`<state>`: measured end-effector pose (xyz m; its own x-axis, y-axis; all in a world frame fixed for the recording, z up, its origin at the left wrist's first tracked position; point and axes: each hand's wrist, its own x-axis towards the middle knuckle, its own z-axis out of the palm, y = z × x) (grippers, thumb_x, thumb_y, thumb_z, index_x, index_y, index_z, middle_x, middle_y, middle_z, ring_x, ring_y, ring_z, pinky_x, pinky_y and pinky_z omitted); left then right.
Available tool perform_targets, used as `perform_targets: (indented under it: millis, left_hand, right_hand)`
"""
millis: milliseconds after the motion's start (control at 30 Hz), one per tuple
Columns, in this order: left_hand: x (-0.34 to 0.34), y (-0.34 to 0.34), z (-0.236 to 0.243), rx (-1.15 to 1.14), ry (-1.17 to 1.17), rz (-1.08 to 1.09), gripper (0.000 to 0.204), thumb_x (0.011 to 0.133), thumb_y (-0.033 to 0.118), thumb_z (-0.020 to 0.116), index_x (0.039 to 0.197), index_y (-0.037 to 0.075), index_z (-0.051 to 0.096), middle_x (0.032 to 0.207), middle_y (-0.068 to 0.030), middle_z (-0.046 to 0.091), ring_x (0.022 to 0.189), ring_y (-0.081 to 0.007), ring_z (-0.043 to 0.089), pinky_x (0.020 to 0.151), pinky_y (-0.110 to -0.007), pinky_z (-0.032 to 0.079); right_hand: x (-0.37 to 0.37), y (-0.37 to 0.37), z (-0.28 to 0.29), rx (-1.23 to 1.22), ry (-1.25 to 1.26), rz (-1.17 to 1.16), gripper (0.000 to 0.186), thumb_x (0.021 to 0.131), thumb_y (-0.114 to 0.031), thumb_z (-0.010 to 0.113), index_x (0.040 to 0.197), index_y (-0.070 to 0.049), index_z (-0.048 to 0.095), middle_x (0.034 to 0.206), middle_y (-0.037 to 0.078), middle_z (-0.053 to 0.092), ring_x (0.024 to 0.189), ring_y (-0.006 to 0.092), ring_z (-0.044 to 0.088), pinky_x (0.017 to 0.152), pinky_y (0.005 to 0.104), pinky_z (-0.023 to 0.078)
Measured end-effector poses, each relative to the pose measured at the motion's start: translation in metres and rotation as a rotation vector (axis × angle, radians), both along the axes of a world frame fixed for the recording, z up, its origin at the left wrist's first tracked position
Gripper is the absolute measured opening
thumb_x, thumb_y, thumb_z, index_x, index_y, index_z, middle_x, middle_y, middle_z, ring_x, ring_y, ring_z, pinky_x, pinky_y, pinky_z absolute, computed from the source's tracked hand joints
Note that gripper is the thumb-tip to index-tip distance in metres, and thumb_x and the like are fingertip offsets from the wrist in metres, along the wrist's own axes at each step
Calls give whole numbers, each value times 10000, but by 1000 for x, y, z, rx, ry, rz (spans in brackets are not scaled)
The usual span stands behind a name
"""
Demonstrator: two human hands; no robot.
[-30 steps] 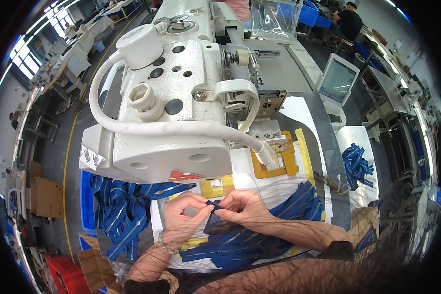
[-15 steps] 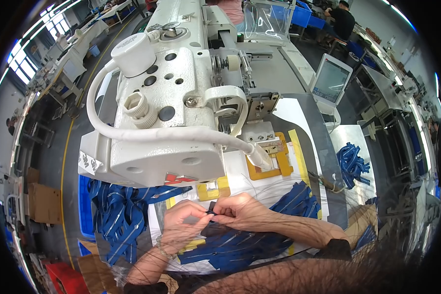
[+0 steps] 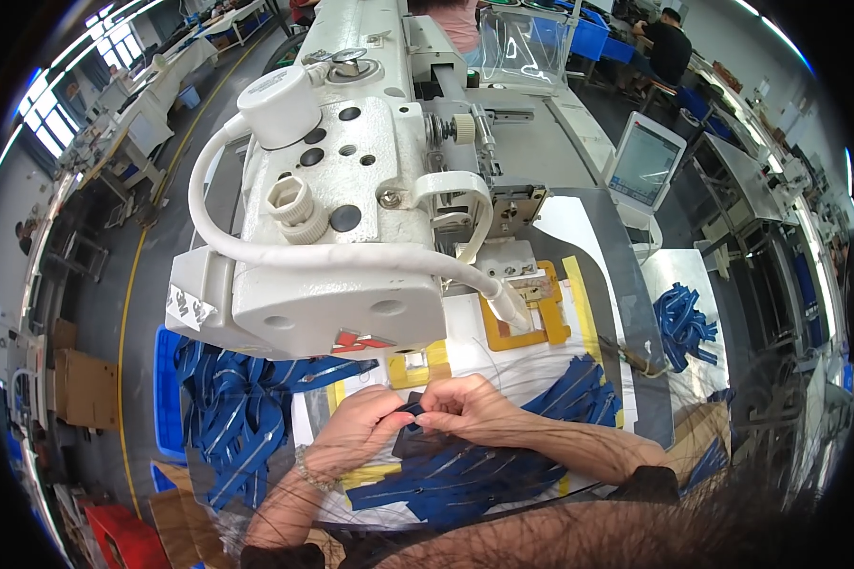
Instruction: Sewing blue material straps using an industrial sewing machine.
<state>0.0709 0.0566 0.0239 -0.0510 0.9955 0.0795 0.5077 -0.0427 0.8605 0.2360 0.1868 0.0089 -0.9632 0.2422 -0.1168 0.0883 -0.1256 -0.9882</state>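
Observation:
Both hands are low in the middle, pinching a small dark piece [image 3: 411, 409] between thumbs and fingertips: my left hand [image 3: 368, 421] from the left, my right hand [image 3: 455, 412] from the right. Blue zipper strips [image 3: 465, 474] lie beneath them, fanned toward the right. A tangled heap of blue zippers [image 3: 232, 417] is at the left. Just beyond my hands stands a white sewing machine [image 3: 342, 294], with a yellow plate [image 3: 413, 365] below its front and a larger yellow frame [image 3: 555, 322] at its right. Strands of hair cross the lower view.
A blue bin [image 3: 169, 427] edges the table at left, beside cardboard boxes [image 3: 85, 387] and a red box [image 3: 128, 539] on the floor. At right are more zippers [image 3: 683, 327] on a metal tray and a screen [image 3: 643, 161]. Other people [image 3: 664, 52] are in the background.
My hands keep pinching the dark piece with small shifts of the fingers; my left fingers have drawn slightly closer around it. The whole scene shifts slightly with the camera.

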Motion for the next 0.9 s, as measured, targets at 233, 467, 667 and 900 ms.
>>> perform_targets:
  millis: [233, 467, 667, 900]
  left_hand:
    - [1, 0, 1, 31, 40, 18, 201, 838, 160, 621, 755, 9, 517, 660, -116, 471, 650, -295, 472, 603, -374, 393]
    - [1, 0, 0, 16, 38, 23, 198, 826, 143, 640, 732, 15, 522, 654, -107, 482, 629, -278, 481, 585, -360, 394]
    - [3, 0, -2, 33, 48, 41, 196, 828, 140, 636, 725, 21, 518, 645, -104, 477, 624, -276, 484, 580, -361, 394]
    - [8, 2, -9, 196, 261, 72, 205, 832, 150, 627, 715, 35, 505, 638, -105, 468, 617, -288, 467, 597, -373, 391]
  right_hand:
    - [0, 1, 1, -51, -71, 44, 96, 878, -80, 627, 869, -4, 570, 758, 30, 631, 674, 61, 564, 567, 211, 450]
    - [-1, -3, -5, -88, 11, -12, 136, 892, -107, 619, 849, 2, 550, 665, -12, 557, 586, 42, 499, 531, 200, 422]
    - [-2, -3, -9, -99, 4, -9, 143, 892, -115, 621, 848, -1, 547, 661, -16, 553, 586, 39, 503, 532, 199, 424]
    - [-2, -4, -10, -58, 12, -38, 145, 887, -108, 625, 826, -2, 549, 653, -17, 554, 582, 36, 502, 528, 193, 424]
